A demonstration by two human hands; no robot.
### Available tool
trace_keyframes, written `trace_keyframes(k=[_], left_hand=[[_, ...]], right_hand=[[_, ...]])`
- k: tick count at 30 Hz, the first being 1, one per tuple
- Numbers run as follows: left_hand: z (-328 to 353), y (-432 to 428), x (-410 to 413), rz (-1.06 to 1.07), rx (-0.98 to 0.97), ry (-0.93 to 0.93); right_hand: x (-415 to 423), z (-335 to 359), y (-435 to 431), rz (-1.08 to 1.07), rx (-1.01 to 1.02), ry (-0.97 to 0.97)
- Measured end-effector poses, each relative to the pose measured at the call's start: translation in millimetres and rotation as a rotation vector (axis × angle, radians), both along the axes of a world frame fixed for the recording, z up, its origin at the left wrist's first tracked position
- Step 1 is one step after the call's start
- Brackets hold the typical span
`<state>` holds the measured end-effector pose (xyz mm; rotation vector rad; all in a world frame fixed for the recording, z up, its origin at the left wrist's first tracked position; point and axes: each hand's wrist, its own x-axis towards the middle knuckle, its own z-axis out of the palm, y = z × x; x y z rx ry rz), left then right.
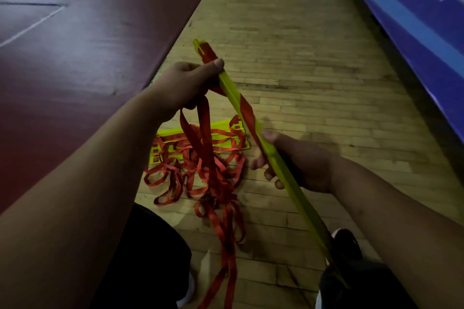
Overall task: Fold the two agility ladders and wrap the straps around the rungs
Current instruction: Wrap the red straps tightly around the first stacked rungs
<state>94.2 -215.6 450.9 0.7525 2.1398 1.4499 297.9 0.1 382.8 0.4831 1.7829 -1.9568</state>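
Head view, left to right. A maroon mat (75, 45) fills the left side, its edge running diagonally against the wood floor (301, 57).

The left hand (185, 85) is raised over the floor and closed around the upper part of a bundle of yellow rungs (305, 208), with the thumb pressed flat along the top of it. The same hand grips red straps (203, 133), which hang from under the palm down to the floor and trail back between the person's legs.

The bundle slants from its upper end, just past the left thumb, down toward the lower right. One strap is wound diagonally around it between the two hands.

Under the hands, the second ladder (218, 124) lies flat on the floor. Its yellow rungs are stacked roughly together and its red straps spread out in a loose tangle of loops in front of it.

The right hand (296, 160) holds the bundle lower down, with the fingers curled around from beneath and the thumb on top beside the end of the wound strap.

Near the lower end of the bundle sits a black shoe (346, 241). A blue mat (414, 7) with pale markings borders the floor on the right.
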Motion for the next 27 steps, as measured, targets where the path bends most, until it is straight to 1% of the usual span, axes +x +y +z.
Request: trace_keyframes(k=[2,4,6,8,10,13,16,18,23,27], left_hand=[[2.0,-2.5,-0.5,-0.099,0.092,-0.049],[2.6,-4.1,-0.1,-0.154,0.139,-0.074],[2.5,-6.3,1.0,-0.193,0.123,-0.053],[2.2,-8.3,1.4,-0.199,0.079,-0.020],[2.6,-9.2,1.4,-0.156,0.050,0.001],[-0.9,-8.9,-0.1,-0.069,0.003,0.037],[-2.7,-8.8,-0.4,-0.041,-0.060,0.082],[-1.9,-7.5,0.2,-0.003,-0.087,0.098],[-4.6,-4.2,0.8,0.075,-0.152,0.070],[-5.6,-2.0,1.3,0.114,-0.254,0.090]], right_hand=[[4.5,1.5,3.3,0.076,-0.226,0.001],[9.1,2.0,2.6,0.184,-0.462,-0.053],[11.1,2.2,2.6,0.325,-0.571,-0.101],[10.5,3.5,2.8,0.400,-0.593,-0.086],[9.7,7.4,1.9,0.351,-0.540,-0.053],[9.9,11.3,-0.7,0.196,-0.362,-0.030],[8.9,11.4,-4.7,0.099,-0.260,-0.003],[7.4,9.3,-7.2,0.059,-0.215,0.003],[1.9,3.1,-13.3,-0.008,-0.104,0.017],[-3.5,-8.1,-14.9,-0.109,0.014,0.022]])
